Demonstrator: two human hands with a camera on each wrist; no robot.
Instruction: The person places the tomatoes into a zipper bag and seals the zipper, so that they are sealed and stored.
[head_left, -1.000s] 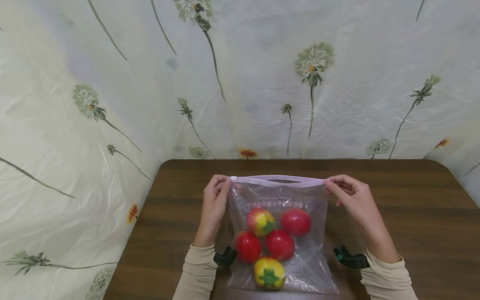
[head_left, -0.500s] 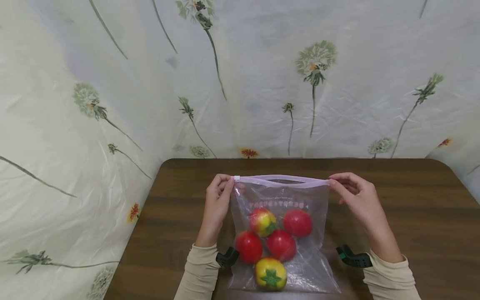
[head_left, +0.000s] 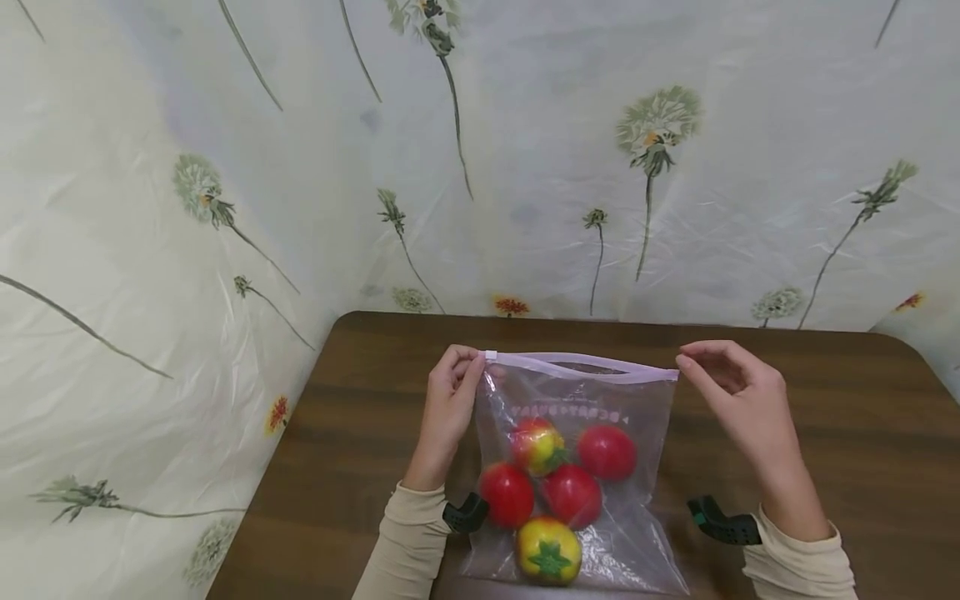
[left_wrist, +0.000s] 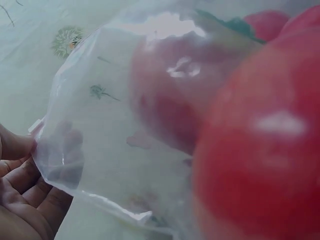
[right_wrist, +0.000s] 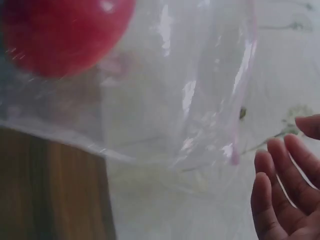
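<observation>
A clear zip bag (head_left: 630, 521) with a pale purple zip strip (head_left: 648, 376) is held up over the table. Inside lie several round toy-like fruits: red ones (head_left: 607, 452), a red-and-yellow one (head_left: 537, 445) and, lowest, a yellow one (head_left: 550, 551) with a green star-shaped top. My left hand (head_left: 454, 392) pinches the bag's top left corner beside the white slider (head_left: 491, 355). The strip gapes in the middle. Just off the top right corner is my right hand (head_left: 738, 392); in the right wrist view its fingers (right_wrist: 282, 165) are loosely bent, apart from the bag.
A dark brown wooden table (head_left: 847, 417) lies underneath. Behind it and to the left hangs a pale sheet (head_left: 525, 167) printed with dandelions. A dark wrist mount (head_left: 466, 513) sits on the left wrist and another mount (head_left: 723, 522) on the right.
My right hand has let go of the bag's top right corner and moved slightly right. My left hand keeps its pinch. The whole head view has shifted a little.
</observation>
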